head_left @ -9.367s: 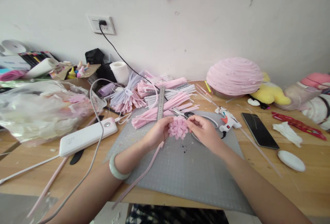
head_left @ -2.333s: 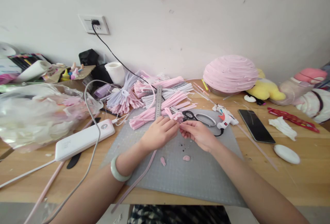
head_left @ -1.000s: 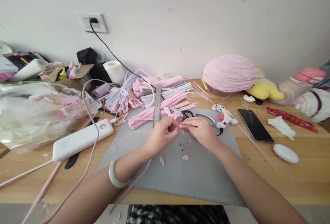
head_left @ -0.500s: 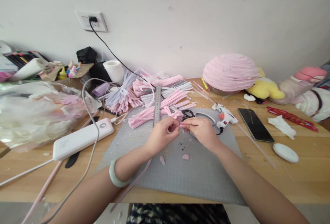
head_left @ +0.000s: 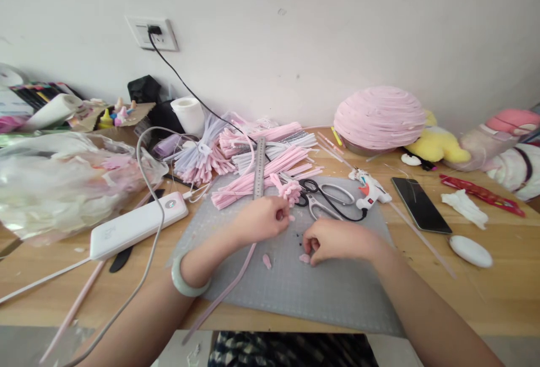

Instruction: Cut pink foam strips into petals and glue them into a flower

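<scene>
The left hand (head_left: pixel 264 220) is curled nearly closed over the gray cutting mat (head_left: pixel 337 294), its fingertips pinching a small pink piece (head_left: pixel 291 218), mostly hidden by the fingers. The right hand (head_left: pixel 333 242) has its fingers bent and only slightly parted, with the tips touching a pink petal (head_left: pixel 304 258) on the mat; whether they grip it I cannot tell. A second pink petal (head_left: pixel 266 261) lies on the mat between the hands, nearer the person. Just beyond the left hand is a pink flower (head_left: pixel 289 191), near the scissors (head_left: pixel 320 207), whose handles face right. The glue gun (head_left: pixel 369 193) lies to their right, its black cord looping across the scissors. A steel ruler (head_left: pixel 259 170) rests over bundles of pink pipe cleaners (head_left: pixel 270 173), and a long pink strip (head_left: pixel 234 288) runs from beneath the left hand past the mat's near edge
</scene>
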`<state>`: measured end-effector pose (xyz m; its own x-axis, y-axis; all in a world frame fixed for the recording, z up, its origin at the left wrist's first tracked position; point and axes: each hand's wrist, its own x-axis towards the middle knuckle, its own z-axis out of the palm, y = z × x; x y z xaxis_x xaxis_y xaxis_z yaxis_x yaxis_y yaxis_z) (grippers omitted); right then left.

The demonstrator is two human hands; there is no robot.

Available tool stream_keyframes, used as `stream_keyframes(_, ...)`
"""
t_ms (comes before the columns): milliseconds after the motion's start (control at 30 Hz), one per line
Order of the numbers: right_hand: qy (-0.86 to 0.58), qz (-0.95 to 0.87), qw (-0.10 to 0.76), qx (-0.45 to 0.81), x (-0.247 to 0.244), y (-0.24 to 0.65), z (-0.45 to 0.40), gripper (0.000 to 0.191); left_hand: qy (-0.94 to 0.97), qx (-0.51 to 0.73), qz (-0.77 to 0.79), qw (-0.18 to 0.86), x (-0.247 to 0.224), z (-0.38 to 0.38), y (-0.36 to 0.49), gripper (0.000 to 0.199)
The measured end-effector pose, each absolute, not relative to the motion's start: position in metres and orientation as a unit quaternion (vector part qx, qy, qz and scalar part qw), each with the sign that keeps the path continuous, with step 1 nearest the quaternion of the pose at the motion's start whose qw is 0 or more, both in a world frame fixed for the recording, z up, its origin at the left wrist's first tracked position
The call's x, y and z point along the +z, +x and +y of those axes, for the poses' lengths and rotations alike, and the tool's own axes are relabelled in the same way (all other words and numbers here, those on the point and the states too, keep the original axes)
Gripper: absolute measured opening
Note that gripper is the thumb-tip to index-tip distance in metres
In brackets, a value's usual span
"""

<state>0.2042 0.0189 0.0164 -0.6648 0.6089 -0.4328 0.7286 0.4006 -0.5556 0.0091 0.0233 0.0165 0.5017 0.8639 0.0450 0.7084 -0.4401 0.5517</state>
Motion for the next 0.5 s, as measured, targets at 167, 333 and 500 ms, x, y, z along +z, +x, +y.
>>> stream_keyframes(167,0.376,0.843,0.088,-0.374,0.013,0.201,0.018,0.016,0.852,0.050,0.470,0.225,0.011,0.019,0.010,0.009)
stream_keyframes(333,0.378,0.844,0.087,-0.370,0.015,0.206,0.021,0.012,0.860,0.072,0.442,0.244,0.015,0.018,0.009,0.007)
stream_keyframes(500,0.402,0.845,0.077,-0.343,0.017,0.212,0.026,0.009,0.888,0.057,0.381,0.250,0.016,0.007,0.020,0.022)
